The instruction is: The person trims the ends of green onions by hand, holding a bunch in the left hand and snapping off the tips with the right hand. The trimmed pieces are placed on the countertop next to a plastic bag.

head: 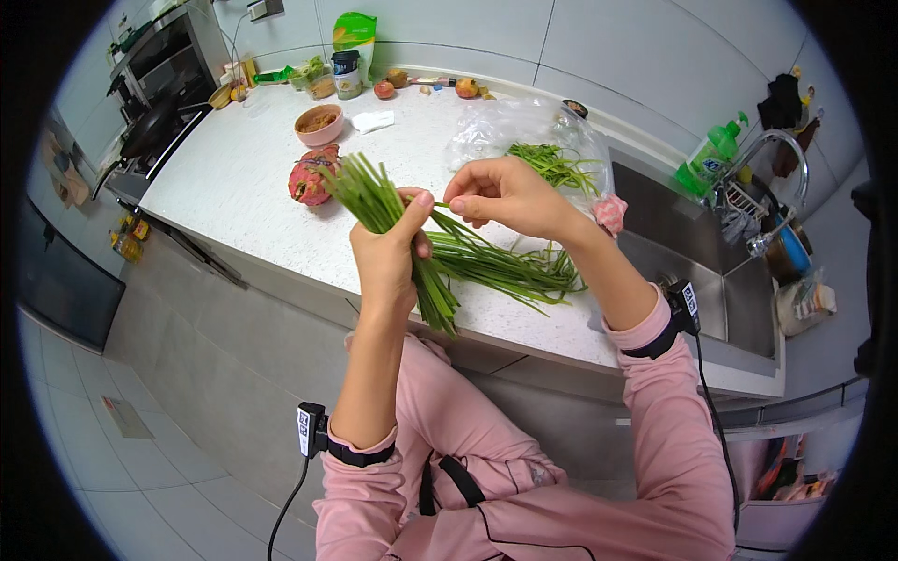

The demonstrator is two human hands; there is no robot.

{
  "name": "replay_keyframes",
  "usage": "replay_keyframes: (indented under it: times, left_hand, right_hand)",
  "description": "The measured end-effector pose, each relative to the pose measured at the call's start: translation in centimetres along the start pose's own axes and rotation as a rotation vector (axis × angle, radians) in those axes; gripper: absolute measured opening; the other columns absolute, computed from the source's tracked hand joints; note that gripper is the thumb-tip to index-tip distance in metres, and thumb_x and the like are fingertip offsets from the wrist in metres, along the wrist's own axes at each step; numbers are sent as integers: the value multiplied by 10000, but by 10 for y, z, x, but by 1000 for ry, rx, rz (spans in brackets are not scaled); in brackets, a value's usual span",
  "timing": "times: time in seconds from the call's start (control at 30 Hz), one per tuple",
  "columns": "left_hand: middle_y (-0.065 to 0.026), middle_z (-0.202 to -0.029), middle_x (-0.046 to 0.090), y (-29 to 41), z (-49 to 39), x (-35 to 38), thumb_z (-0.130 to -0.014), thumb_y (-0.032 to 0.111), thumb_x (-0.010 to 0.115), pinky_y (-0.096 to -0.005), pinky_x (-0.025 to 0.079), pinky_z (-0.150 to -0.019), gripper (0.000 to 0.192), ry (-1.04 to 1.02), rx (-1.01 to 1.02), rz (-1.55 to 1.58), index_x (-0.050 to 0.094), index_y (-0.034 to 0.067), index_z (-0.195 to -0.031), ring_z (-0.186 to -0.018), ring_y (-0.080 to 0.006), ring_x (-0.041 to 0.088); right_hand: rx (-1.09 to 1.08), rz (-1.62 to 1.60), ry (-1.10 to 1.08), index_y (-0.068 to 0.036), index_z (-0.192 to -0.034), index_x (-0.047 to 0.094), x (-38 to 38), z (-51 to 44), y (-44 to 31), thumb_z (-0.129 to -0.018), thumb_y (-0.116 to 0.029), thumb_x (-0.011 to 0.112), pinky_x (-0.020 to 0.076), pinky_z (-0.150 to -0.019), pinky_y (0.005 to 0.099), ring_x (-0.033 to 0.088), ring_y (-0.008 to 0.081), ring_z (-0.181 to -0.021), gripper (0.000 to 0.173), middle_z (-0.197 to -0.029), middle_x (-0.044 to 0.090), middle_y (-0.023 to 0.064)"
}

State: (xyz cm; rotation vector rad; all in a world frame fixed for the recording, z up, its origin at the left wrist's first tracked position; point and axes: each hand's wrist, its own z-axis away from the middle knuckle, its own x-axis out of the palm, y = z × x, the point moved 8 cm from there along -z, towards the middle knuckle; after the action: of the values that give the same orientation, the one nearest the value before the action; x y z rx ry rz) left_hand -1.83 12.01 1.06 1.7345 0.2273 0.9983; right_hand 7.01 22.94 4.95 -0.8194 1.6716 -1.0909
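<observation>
A thick bundle of green garlic chives (363, 195) is gripped in my left hand (387, 259), above the front edge of the counter. Its cut ends point up and left, and the other end hangs below my fist. The fingertips of my right hand (518, 198) pinch a thin chive blade (440, 205) beside the bundle. Under and between my hands, more long chives (494, 263) lie loose on the white countertop (238, 168). Behind my right hand, a smaller heap of chive pieces (551, 165) rests on a clear plastic bag (484, 130).
A dragon fruit (306, 184) and a pink bowl of brown food (319, 126) sit left of the bundle. White tissue (373, 121) lies nearby. At right are a steel sink (673, 245), a curved faucet (800, 151) and a green soap bottle (712, 154). A pan (147, 133) stands far left.
</observation>
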Motion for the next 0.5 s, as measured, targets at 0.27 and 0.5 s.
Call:
replay_keyframes:
  times: [0.27,0.5]
  left_hand:
    - [-22,-690,536,5,-6,-8,-817,119,697,-235,349,-457,169,46,18,-12,599,3,-890,-470,-86,425]
    - [-34,-733,544,15,-6,-6,-813,147,716,-232,369,-462,196,43,61,-4,595,5,-873,-483,-91,440]
  right_hand:
    - [25,122,-85,-13,-944,644,-3,12,1,-838,-117,514,402,-556,234,504,70,-626,198,-670,566,10]
    - [-236,274,180,-18,-846,691,-19,13,-22,-780,2,471,381,-568,218,485,70,-633,231,-693,563,22]
